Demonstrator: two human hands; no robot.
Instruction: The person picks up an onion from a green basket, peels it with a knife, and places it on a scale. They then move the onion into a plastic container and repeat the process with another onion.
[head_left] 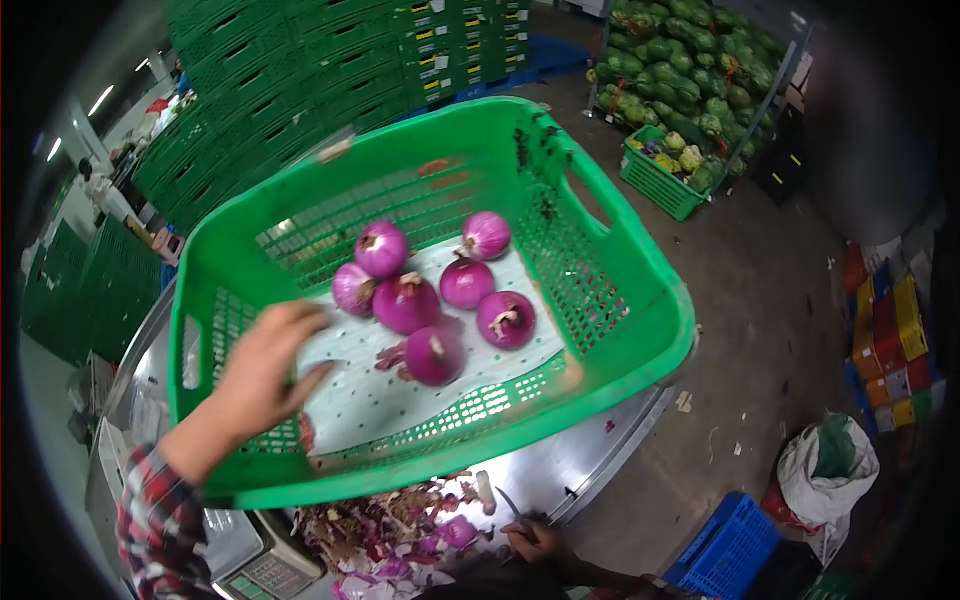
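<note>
Basically, left hand point(262, 375) over green crate point(400, 478), fingers well parted, nothing held; seven onions point(406, 303) loose on pale liner point(345, 410), probably there as cushioning; right hand point(537, 542) low by peelings point(370, 530) on metal surface point(598, 455), fingers closed round knife point(508, 502), likely keeping blade clear of onions

Metal table point(535, 475), with a smooth, reflective top and a raised edge. A green plastic basket point(450, 457) covers much of the top; whether it rests flat cannot be determined. Along the near side lies a loose heap of purple and brown onion skins point(380, 530), with a purple onion point(458, 532) among them. A scale point(272, 572) with a keypad stands just beside the heap, partly beneath the basket's overhang.
</note>
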